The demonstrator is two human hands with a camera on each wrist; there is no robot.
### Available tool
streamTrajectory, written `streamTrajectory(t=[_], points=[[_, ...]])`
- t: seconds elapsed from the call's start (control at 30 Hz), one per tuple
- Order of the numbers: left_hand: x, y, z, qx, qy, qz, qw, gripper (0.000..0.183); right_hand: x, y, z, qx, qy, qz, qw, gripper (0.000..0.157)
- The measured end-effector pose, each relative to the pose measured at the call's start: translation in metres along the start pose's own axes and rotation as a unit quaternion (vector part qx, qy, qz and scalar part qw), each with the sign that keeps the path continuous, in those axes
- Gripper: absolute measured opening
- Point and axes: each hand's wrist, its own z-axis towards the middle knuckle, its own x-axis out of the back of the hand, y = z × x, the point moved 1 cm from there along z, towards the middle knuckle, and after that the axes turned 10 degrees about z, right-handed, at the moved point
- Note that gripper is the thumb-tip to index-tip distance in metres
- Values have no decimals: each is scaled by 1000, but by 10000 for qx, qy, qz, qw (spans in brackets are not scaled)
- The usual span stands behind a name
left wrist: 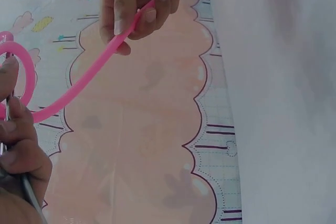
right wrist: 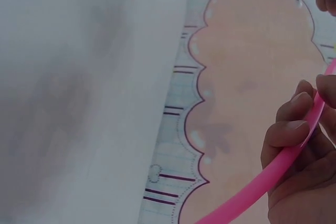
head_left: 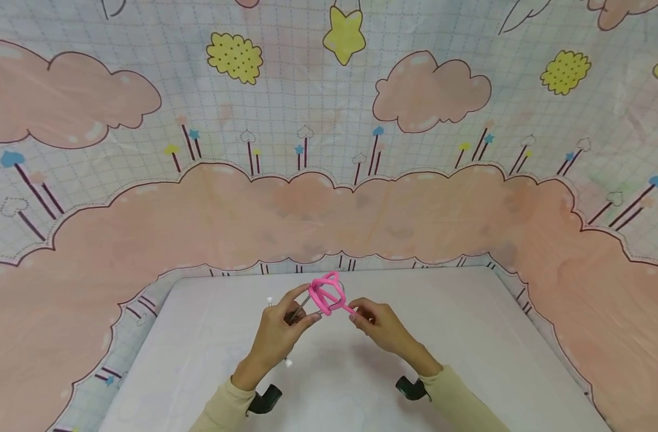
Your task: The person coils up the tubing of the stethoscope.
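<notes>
A pink flexible tube (head_left: 329, 294) is looped several times around thin grey metal rods (head_left: 300, 309) in front of me. My left hand (head_left: 279, 330) grips the rods, index finger and thumb against the pink loops; in the left wrist view that hand (left wrist: 21, 145) is partly cut off. My right hand (head_left: 381, 324) pinches the tube's stretch that leads away from the loops. The right wrist view shows the tube (right wrist: 262, 182) running between the thumb and curled fingers of that hand (right wrist: 299, 156). The full shape of the metal piece is hidden by my left hand.
Beneath my hands lies a white tabletop (head_left: 215, 336). A cloth patterned with clouds and stars (head_left: 329, 210) surrounds it at the back and sides. Small white tips (head_left: 288, 362) show beside my left hand. Black wrist mounts (head_left: 265, 399) sit under both forearms.
</notes>
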Motion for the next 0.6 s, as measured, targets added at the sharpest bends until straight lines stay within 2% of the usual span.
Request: streamTrajectory(t=[0.1, 0.4, 0.6], points=[[0, -1, -1, 89, -58, -13, 9999, 64, 0, 0, -2, -13, -43, -105, 9999, 19], [1, -4, -3, -1, -257, -9, 9997, 62, 1, -3, -10, 67, -96, -446, 9989, 19], [1, -7, -2, 265, -229, 83, 9994, 60, -1, -6, -19, 216, -133, -886, 9957, 21]])
